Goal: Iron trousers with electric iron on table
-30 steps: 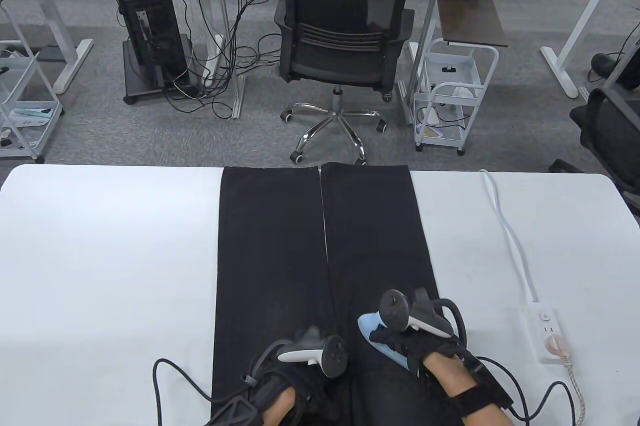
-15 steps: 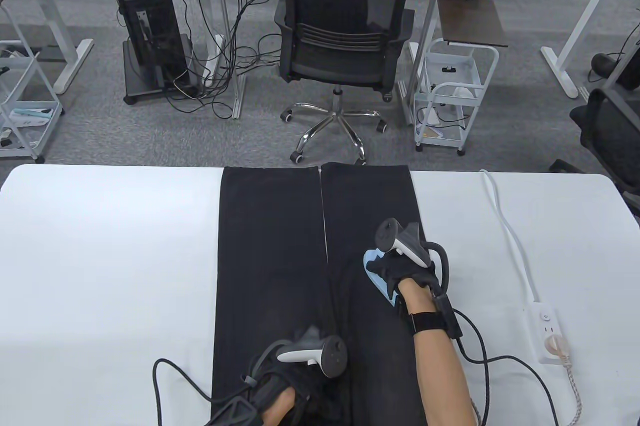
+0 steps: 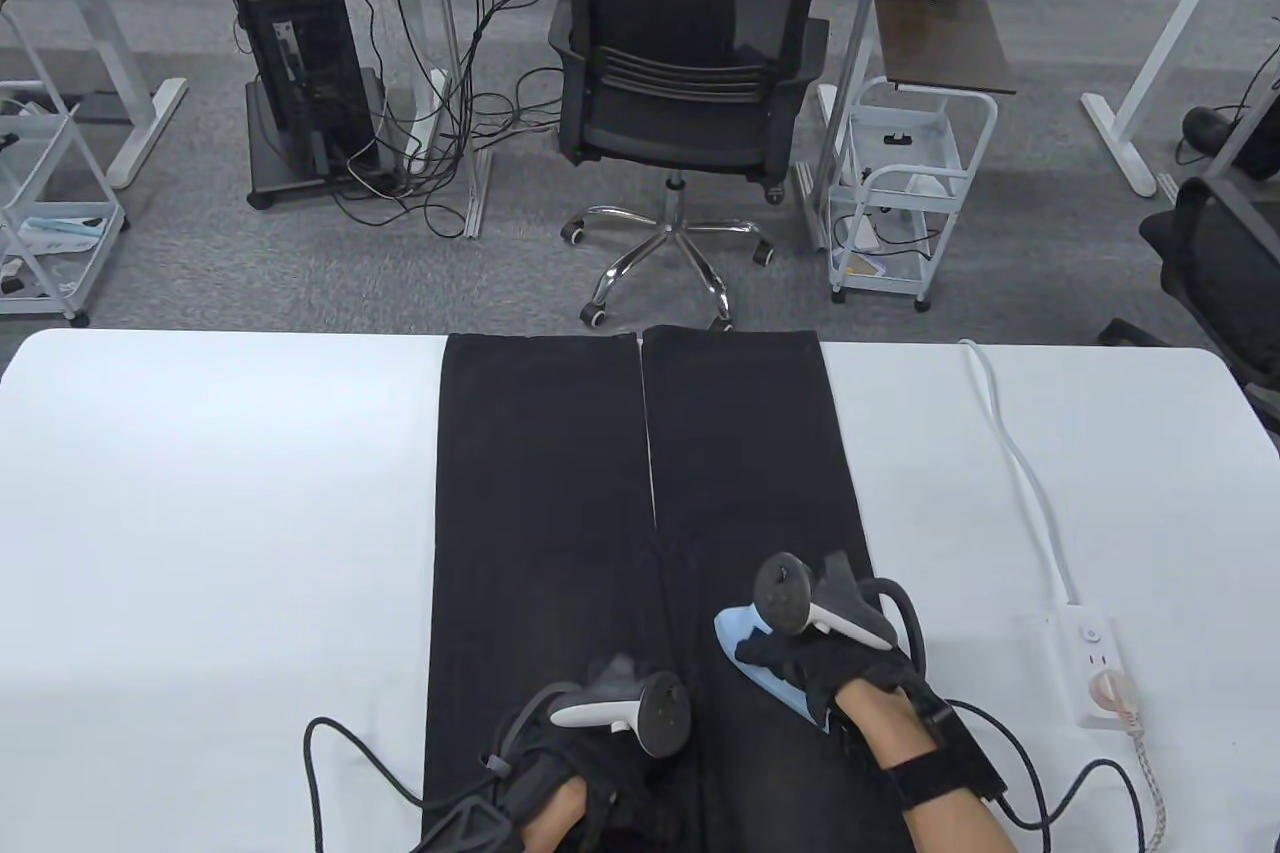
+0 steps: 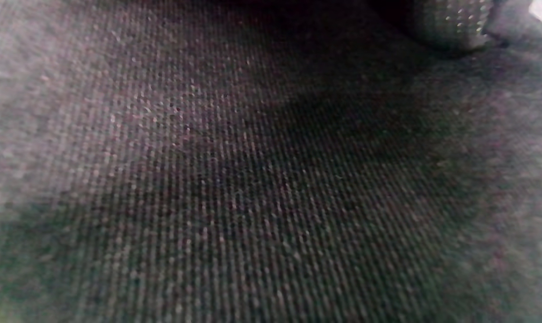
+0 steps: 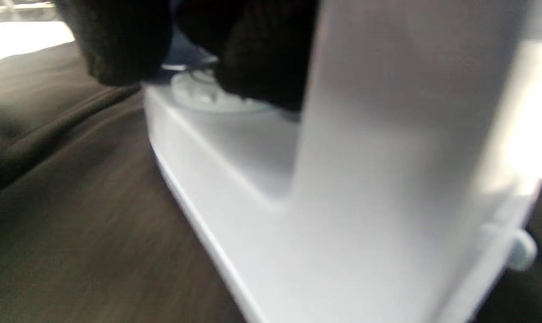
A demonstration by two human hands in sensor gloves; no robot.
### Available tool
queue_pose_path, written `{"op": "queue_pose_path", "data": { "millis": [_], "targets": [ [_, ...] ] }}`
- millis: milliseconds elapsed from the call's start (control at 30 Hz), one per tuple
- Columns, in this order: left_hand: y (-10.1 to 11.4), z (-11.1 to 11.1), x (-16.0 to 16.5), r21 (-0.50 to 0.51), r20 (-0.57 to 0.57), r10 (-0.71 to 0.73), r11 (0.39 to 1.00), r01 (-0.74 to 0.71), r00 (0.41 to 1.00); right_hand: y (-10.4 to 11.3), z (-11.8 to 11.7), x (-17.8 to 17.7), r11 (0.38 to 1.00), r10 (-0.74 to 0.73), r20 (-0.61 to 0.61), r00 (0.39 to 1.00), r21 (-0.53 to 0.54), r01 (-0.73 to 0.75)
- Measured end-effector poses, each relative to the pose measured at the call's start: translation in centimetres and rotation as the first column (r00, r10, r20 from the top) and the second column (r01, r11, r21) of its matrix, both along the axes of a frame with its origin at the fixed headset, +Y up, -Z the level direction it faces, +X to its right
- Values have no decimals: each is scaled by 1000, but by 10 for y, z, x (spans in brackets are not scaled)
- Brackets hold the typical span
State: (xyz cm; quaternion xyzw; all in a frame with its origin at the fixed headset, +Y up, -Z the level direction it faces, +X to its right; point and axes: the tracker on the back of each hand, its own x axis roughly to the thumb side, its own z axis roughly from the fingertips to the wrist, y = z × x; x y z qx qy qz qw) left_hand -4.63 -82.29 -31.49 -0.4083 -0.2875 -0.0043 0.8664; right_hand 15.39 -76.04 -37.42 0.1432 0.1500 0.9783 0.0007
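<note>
Black trousers [image 3: 600,483] lie flat on the white table [image 3: 200,513], legs pointing to the far edge. My right hand [image 3: 820,668] grips the handle of a light blue iron [image 3: 750,663] that sits on the right leg near the front. The right wrist view shows the iron's pale body [image 5: 297,202] on the dark cloth [image 5: 73,224], with gloved fingers [image 5: 257,54] around the handle. My left hand [image 3: 590,743] rests on the trousers near the front edge; its fingers are hidden under the tracker. The left wrist view shows only trouser fabric [image 4: 208,179] up close.
A white power strip [image 3: 1092,668] with a plugged-in cord lies at the right front, its white cable [image 3: 1010,453] running to the far edge. Glove cables trail at the front. An office chair [image 3: 680,73] and a wire cart [image 3: 910,183] stand beyond the table.
My right hand slid the iron away along the right leg to mid-table, then drew it back toward the front, about where it was one second ago. The left hand stayed put.
</note>
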Motion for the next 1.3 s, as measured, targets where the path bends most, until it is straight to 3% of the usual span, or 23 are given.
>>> {"op": "queue_pose_path", "data": {
  "millis": [300,467,533,667,867,1067,1200,1300],
  "targets": [
    [0,0,0,0,6,-5,1000,5,1000,-2,95,11,999,1,-166,986,-47,-9],
    [0,0,1,0,12,-9,1000,9,1000,-3,98,14,1000,-20,-170,985,5,21],
    [0,0,2,2,16,-11,1000,11,1000,-3,91,14,999,-16,-138,990,44,22],
    [0,0,2,3,19,-10,1000,10,1000,-3,54,11,997,-11,-78,997,71,16],
    [0,0,3,4,20,-7,1000,7,1000,0,-40,6,996,-11,99,995,87,3],
    [0,0,3,4,21,-7,1000,7,1000,2,-104,1,996,-6,258,966,93,-19],
    [0,0,3,3,20,-6,1000,6,1000,2,-125,3,996,-7,345,939,88,-25],
    [0,0,3,2,19,-4,1000,4,1000,2,-126,3,998,-9,370,929,68,-17]
  ]
}}
